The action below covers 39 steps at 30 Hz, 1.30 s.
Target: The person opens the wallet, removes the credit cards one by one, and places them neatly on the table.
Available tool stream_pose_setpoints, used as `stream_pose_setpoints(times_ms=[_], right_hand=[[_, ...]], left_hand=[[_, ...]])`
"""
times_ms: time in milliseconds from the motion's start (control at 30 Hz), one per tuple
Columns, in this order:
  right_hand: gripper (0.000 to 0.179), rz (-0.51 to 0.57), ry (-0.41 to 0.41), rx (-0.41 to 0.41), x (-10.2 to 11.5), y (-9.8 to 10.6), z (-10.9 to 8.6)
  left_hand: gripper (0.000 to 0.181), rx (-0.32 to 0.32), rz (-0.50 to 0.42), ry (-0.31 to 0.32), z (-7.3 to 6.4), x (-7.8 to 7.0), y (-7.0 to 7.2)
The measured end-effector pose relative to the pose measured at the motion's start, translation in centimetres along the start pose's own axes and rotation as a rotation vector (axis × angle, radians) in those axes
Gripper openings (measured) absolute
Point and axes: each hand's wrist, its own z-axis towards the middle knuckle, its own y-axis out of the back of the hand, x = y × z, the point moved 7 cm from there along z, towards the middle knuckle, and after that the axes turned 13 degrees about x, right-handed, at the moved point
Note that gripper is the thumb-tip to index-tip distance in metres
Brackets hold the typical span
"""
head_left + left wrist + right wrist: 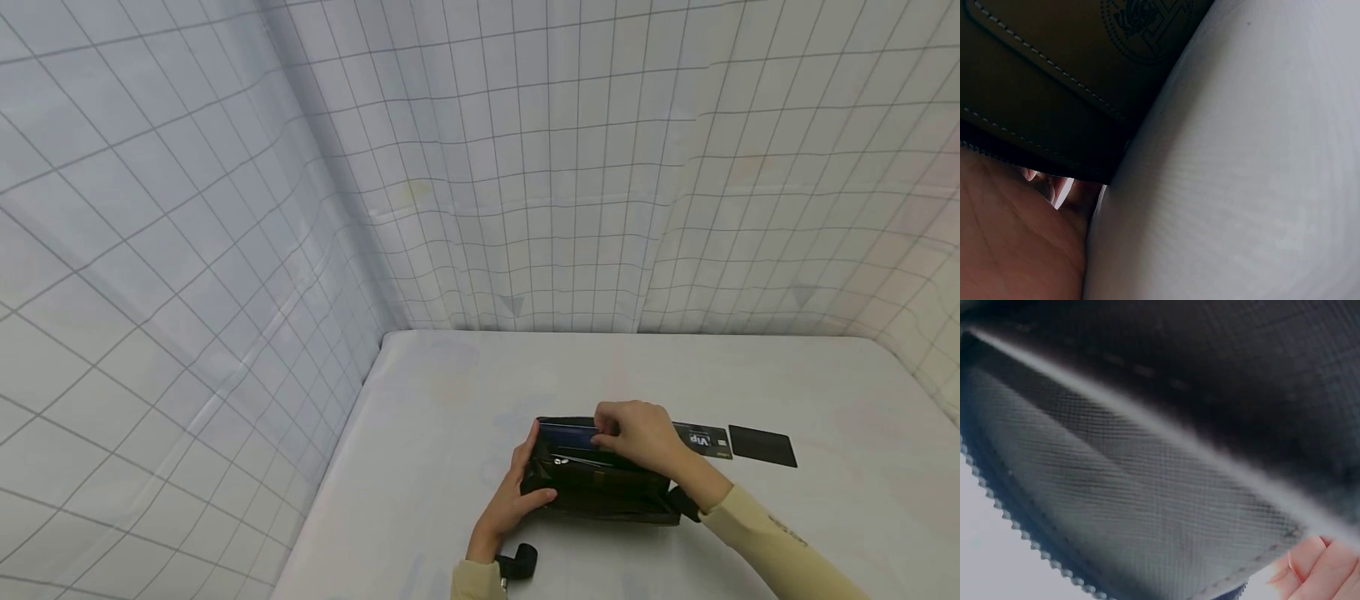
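Observation:
A dark zip-around wallet [607, 492] stands opened on the white table, its compartments facing up. My left hand [517, 496] grips its left end, fingers along the outside and thumb over the front edge. In the left wrist view, the wallet's brown outer side [1041, 75] shows pale stitching and a round emblem. A blue card [566, 436] lies along the rear pocket. My right hand [637, 433] pinches at the card's right part with curled fingers, which hide that end. Up close, the right wrist view shows the wallet's textured lining [1147, 487] and toothed zip edge.
Right of the wallet lie a black card marked "Vip" [703, 440] and a plain black card [762, 446], both flat on the table [420, 467]. White gridded cloth [525, 208] hangs behind and at the sides. A small black wrist camera [525, 561] sits by my left wrist.

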Motion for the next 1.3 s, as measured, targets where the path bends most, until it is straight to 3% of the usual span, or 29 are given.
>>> stream_pose_setpoints(times_ms=[467,767,1300], right_hand=[[0.026,0.032,-0.029,0.002,-0.1,0.2,-0.1],[0.027,0.029,-0.019,-0.015,0.0,0.4,-0.3],[0.025,0.053,-0.043,-0.009,-0.2,0.4,-0.2]], left_hand=[[0.092,0.010,0.024,0.011,0.0,0.0,0.0],[0.090,0.043,0.045,0.027,-0.2,-3.2,-0.3],[0.089,0.033,0.023,0.027,-0.2,-3.7,-0.4]])
